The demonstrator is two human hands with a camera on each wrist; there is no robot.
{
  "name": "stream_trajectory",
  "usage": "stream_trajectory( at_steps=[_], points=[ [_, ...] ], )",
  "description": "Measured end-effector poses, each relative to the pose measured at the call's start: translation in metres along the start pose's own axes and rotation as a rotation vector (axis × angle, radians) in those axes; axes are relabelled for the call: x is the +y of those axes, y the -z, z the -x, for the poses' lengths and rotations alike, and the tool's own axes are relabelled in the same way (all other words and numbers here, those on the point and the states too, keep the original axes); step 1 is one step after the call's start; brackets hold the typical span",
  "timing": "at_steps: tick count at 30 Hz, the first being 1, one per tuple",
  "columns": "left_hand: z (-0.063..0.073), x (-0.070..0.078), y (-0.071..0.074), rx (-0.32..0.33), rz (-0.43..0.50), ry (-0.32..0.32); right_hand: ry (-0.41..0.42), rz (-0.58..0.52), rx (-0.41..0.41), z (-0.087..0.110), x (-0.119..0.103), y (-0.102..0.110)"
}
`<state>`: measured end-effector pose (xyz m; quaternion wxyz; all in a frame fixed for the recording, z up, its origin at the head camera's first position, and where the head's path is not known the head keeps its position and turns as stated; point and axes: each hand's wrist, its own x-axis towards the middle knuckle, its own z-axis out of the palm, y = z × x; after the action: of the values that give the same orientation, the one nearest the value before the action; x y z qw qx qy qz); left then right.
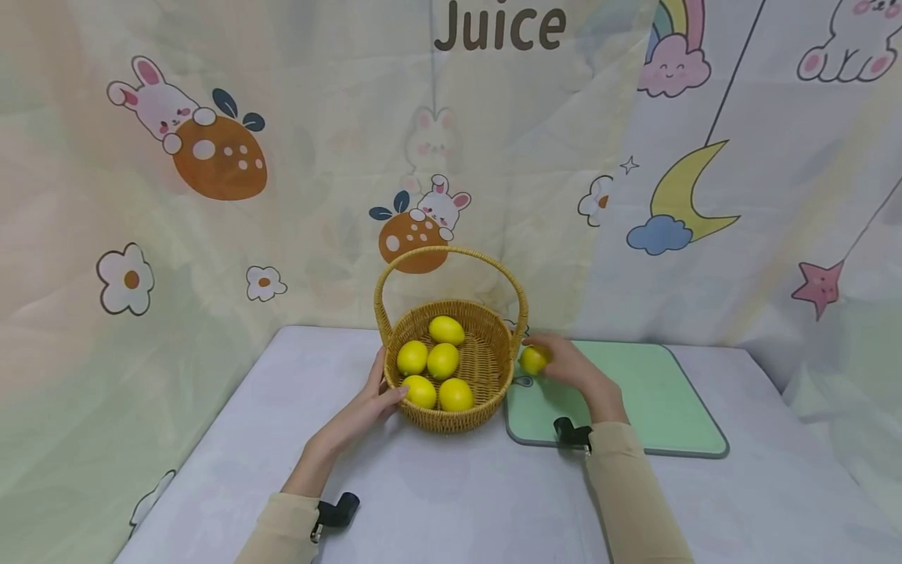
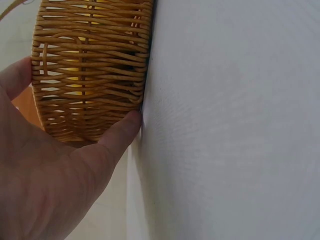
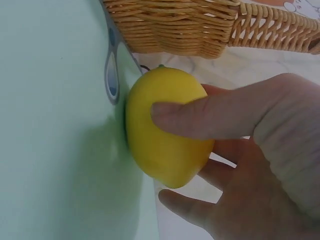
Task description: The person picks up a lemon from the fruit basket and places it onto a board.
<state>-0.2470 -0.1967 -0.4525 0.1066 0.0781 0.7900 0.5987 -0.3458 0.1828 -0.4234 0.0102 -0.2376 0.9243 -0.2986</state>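
A round wicker basket [image 1: 486,395] with a tall arched handle holds several yellow lemons [image 1: 442,362] on its left and front side. My left hand [image 1: 366,403] grips the basket's left side, one digit over the rim; in the left wrist view another fingertip [image 2: 131,120] presses low on the woven wall [image 2: 95,95]. Just right of the basket, my right hand [image 1: 567,364] pinches one lemon [image 3: 167,150] between its thumb and fingers. That lemon is at the left edge of the green mat [image 1: 620,399], touching or very close to its surface.
A white-covered table [image 1: 451,501] carries the basket and the mat. Behind it hangs a printed cloth [image 1: 324,157] with rabbits, flowers and a moon. The basket's handle [image 1: 451,251] arches high above its bowl, and its right side stands beside the mat.
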Motion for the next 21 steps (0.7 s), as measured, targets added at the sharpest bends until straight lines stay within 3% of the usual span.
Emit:
stream_trajectory(
  at_steps=[21],
  points=[
    [0.0,0.0,0.0,-0.005,0.0,0.001,-0.023,-0.013,-0.024,0.013,-0.023,0.027]
  ],
)
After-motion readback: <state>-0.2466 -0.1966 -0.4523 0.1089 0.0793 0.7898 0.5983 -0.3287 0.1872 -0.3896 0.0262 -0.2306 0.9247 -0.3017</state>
